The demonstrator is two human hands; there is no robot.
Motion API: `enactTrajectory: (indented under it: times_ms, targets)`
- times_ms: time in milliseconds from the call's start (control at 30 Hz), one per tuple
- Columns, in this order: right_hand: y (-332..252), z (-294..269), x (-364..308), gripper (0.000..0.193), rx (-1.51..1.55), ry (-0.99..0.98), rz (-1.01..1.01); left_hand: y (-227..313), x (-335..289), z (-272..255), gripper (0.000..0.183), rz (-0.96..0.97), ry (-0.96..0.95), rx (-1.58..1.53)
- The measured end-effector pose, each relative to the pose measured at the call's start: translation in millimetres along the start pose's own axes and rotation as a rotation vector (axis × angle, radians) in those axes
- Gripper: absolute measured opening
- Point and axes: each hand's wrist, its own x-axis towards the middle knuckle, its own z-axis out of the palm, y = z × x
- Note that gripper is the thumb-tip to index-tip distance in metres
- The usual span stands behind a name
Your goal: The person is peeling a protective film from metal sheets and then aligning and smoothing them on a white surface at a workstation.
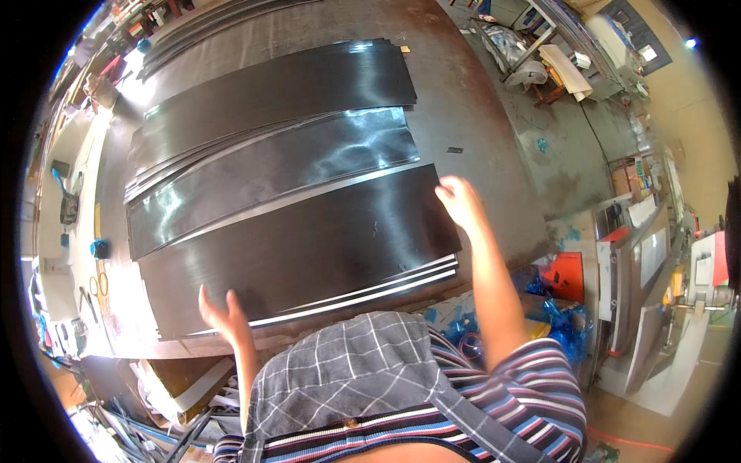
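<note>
A long, glossy black sheet (309, 239) lies nearest me on top of a stack, with white edges fanned out along the front. My right hand (459, 201) is closed at the far right corner of this sheet, its fingertips curled against the edge. Over the front edge, toward the left end, is my left hand (224, 315), thumb and fingers apart; whether it touches the sheet I cannot tell. Beyond lie a second shiny dark sheet (285, 174) and, farther back, another pile of black sheets (285, 89), slightly spread.
The metal worktable (494, 139) runs under everything. A small dark piece (455, 150) lies right of the sheets. Scissors (99, 284) and a blue roll (99, 248) are at the left edge. Blue plastic film (567, 320) and a red panel (565, 276) stand beside my right arm.
</note>
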Motion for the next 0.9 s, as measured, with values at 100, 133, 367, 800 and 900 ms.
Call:
enactTrajectory:
  times_ms: [100,133,367,800,900]
  targets:
    - [7,43,83,0.042,0.080,0.077,-0.155,56,39,35,0.060,0.262,-0.197,-0.026]
    - [-6,49,103,0.045,0.060,0.076,-0.114,60,54,54,0.059,0.297,-0.220,0.054]
    - [-51,70,159,0.063,-0.201,-0.049,0.222,121,102,92,0.055,0.364,-0.431,0.209]
    - [-72,42,127,0.018,-0.003,0.241,-0.144,117,86,79,0.060,0.377,-0.504,0.266]
    - [-153,-10,76,0.011,-0.104,0.244,-0.505,107,85,73,0.061,0.327,-0.501,0.226]
